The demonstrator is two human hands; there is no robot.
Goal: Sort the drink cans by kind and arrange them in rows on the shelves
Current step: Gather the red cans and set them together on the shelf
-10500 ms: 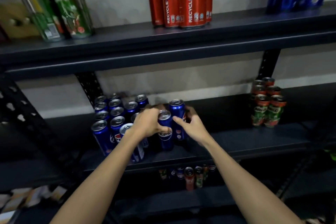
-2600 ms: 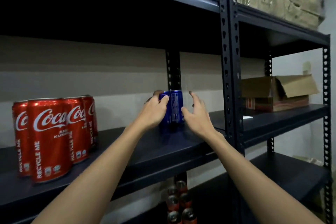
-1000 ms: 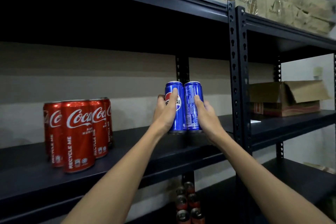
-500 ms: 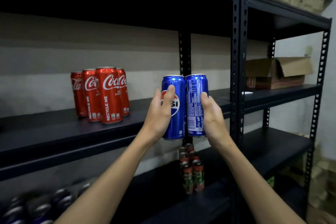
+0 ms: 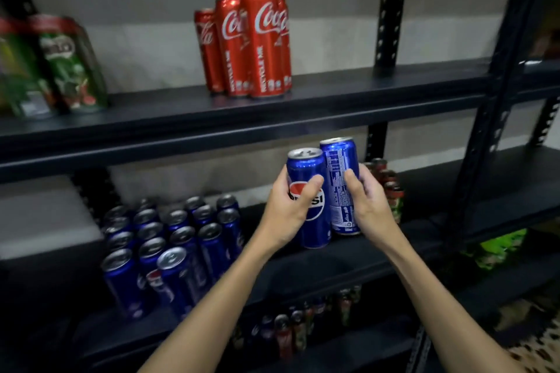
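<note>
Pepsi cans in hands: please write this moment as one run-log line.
left hand: grips Pepsi can | right hand: grips second can | both held before middle shelf

Two bare forearms, no sleeves; left hand (image 5: 286, 209), right hand (image 5: 371, 206) ungloved, no jewellery

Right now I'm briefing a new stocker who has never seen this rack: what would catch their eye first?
Two blue Pepsi cans held upright side by side at centre: the left hand grips one Pepsi can, the right hand the other can. Above them, red Coca-Cola cans cluster on the upper shelf. Lower left, a block of Pepsi cans fills the middle shelf.
</note>
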